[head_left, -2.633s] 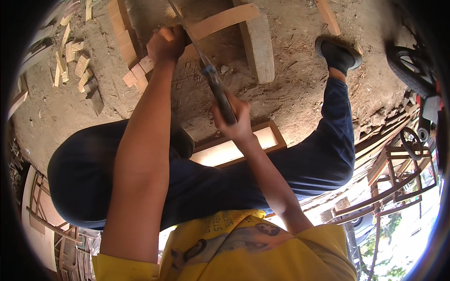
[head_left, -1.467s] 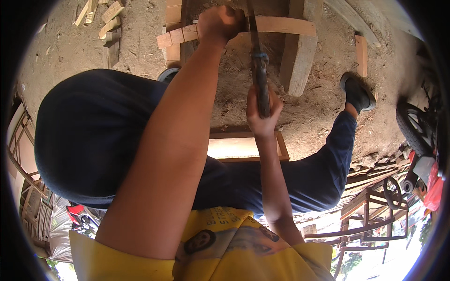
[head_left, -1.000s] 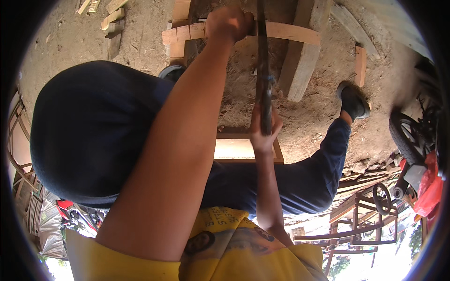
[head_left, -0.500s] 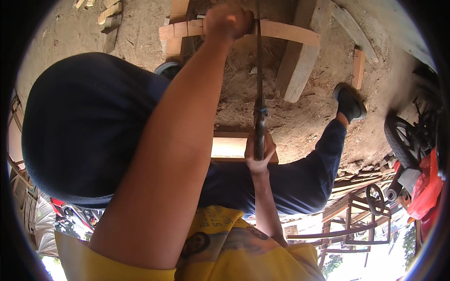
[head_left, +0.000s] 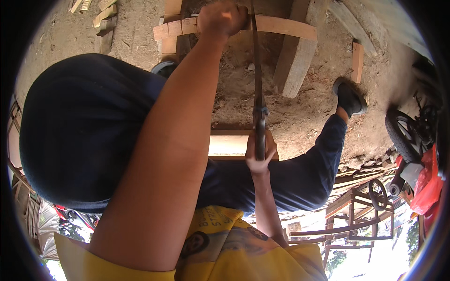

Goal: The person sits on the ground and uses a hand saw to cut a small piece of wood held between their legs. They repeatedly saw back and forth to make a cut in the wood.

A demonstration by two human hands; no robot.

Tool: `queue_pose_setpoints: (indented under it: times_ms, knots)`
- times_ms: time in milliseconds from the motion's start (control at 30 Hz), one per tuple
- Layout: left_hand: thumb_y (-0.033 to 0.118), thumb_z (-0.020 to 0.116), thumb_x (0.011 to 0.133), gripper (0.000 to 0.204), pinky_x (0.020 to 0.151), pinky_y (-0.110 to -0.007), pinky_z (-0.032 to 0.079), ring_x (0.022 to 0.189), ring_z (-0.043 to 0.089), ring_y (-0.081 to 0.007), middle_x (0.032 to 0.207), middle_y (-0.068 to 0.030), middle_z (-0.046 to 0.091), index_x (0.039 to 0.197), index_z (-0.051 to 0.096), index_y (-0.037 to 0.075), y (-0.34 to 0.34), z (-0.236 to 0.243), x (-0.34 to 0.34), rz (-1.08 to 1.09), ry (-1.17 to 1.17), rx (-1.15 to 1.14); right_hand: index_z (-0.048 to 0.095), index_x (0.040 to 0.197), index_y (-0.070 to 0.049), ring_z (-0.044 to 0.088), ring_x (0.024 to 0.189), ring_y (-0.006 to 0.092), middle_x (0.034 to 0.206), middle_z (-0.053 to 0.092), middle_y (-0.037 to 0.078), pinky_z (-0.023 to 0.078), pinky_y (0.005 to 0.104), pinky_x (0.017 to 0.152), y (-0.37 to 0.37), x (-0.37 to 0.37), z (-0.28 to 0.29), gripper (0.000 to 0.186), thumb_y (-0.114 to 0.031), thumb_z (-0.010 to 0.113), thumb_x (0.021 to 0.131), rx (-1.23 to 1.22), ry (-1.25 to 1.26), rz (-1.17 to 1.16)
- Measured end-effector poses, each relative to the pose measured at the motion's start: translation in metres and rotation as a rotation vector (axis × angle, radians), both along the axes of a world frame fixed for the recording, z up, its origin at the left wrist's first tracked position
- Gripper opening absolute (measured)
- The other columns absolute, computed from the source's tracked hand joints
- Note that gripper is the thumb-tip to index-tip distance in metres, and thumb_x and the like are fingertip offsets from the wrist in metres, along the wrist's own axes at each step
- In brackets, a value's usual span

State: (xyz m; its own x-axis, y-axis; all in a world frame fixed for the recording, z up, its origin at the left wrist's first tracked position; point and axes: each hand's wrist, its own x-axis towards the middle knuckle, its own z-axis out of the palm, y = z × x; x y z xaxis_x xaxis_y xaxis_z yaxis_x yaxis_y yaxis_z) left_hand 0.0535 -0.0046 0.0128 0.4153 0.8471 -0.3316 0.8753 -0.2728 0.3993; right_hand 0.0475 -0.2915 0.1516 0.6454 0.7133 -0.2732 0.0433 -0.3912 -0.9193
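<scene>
So my left hand (head_left: 219, 19) is balled up tight on the curved wooden strip (head_left: 287, 27), though I can't see how the fingers wrap underneath. My right hand (head_left: 253, 152) has its grip closed around the handle of what looks like a handsaw (head_left: 258, 84), edge-on to me, with the blade running away and crossing the strip just beside my left knuckles. That's my biggest worry: if the blade hops sideways, there's basically no buffer and it could catch my fingers. The strip lies across two timbers, a reddish one (head_left: 169, 46) at the left and a thick weathered one (head_left: 299, 61) at the right, and the blade crosses between them with dirt (head_left: 234, 89) below. Pushing too hard there could make it flex, pinch the blade or split. I see no clamp, just my fist, so a loose hold might let the strip twist or skid. And honestly, if those timbers rock on the uneven dirt, the whole thing could shift mid-stroke.
</scene>
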Motion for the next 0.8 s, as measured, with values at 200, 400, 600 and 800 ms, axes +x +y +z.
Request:
queue_pose_setpoints:
  times_ms: [200, 400, 600, 800]
  knots:
    - [0.035, 0.048, 0.094, 0.032, 0.067, -0.039, 0.048, 0.078, 0.056, -0.0277, 0.09, -0.0151, 0.058, 0.093, 0.056, 0.004, 0.004, -0.044, -0.008, -0.02, 0.024, 0.047, 0.054, 0.078, 0.0, 0.044, 0.051, 0.0029, 0.059, 0.05, -0.001, 0.03, 0.0233, 0.043, 0.074, 0.023, -0.019, 0.011, -0.001, 0.059, 0.087, -0.083, 0.107, 0.009]
    - [0.035, 0.051, 0.09, 0.035, 0.068, -0.047, 0.051, 0.078, 0.063, -0.0344, 0.09, -0.0195, 0.066, 0.088, 0.064, 0.003, 0.014, 0.045, 0.011, 0.039, 0.123, -0.206, 0.056, 0.08, 0.004, 0.048, 0.052, 0.0065, 0.058, 0.05, 0.004, 0.035, 0.0258, 0.044, -0.006, -0.003, -0.017, 0.005, 0.002, 0.058, 0.084, -0.022, -0.062, 0.075]
    - [0.034, 0.049, 0.089, 0.038, 0.069, -0.048, 0.051, 0.076, 0.065, -0.0379, 0.085, -0.0203, 0.067, 0.082, 0.066, 0.002, 0.005, 0.028, 0.005, -0.026, 0.094, -0.087, 0.052, 0.074, 0.001, 0.047, 0.05, 0.0032, 0.055, 0.048, -0.001, 0.034, 0.0252, 0.042, 0.069, 0.016, -0.026, 0.015, 0.0, 0.06, 0.087, -0.065, 0.054, 0.057]
    - [0.035, 0.048, 0.089, 0.039, 0.069, -0.048, 0.051, 0.079, 0.065, -0.0389, 0.086, -0.0218, 0.067, 0.085, 0.068, 0.002, 0.006, 0.019, 0.003, 0.03, -0.025, 0.039, 0.058, 0.116, 0.01, 0.053, 0.056, 0.0063, 0.06, 0.053, 0.006, 0.042, 0.0231, 0.049, -0.033, -0.007, -0.01, 0.035, 0.005, 0.054, 0.082, -0.063, -0.031, 0.144]
